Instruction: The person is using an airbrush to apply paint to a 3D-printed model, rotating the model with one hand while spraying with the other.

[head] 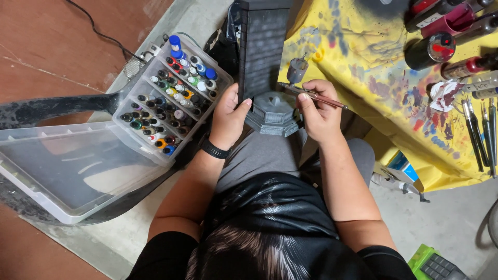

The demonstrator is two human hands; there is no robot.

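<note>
Grey model tower [262, 52] stands on the person's lap, its octagonal base [273, 111] between two hands. Left hand [228, 118] clamps fingers on the tower's edge; right hand [317, 111] pinches one airbrush [311, 92]. Beside them sits one clear case [78, 171] of many paint bottles [171, 93], too many to count.

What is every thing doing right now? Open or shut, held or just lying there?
Left hand: gripping the grey model tower, which stands upright.
Right hand: holding the airbrush, cup up.
Clear paint box: open, lid folded back, full of small bottles.
Brushes: lying on the yellow cloth.
</note>
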